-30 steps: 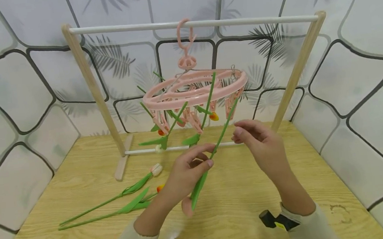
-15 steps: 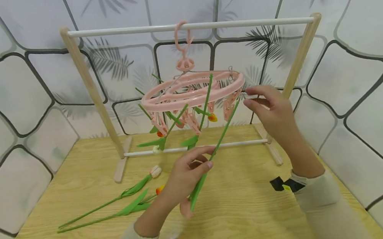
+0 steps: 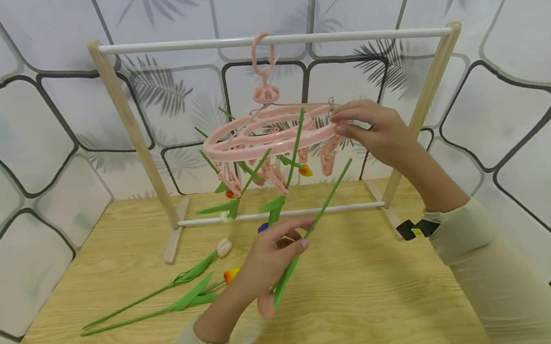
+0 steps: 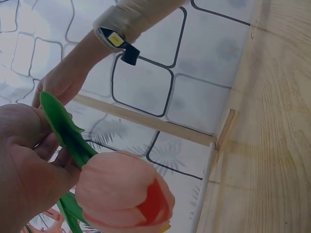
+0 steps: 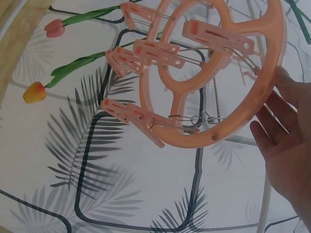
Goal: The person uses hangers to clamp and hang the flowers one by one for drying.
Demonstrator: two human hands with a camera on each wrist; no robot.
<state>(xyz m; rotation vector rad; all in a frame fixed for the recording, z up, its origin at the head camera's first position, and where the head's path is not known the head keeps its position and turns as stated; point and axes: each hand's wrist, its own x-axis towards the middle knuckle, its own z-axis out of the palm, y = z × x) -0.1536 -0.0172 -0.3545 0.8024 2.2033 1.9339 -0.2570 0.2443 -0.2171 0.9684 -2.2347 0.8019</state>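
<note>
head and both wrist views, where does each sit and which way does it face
Head: worn on the head, facing forward and down at the pink hanger and table; left hand, right hand and sleeves show.
Left wrist: on that wrist, facing the pink tulip; the left hand shows, right arm beyond.
Right wrist: on that wrist, facing the hanger's clips; right fingers show.
Head and left wrist share the tulip.
</note>
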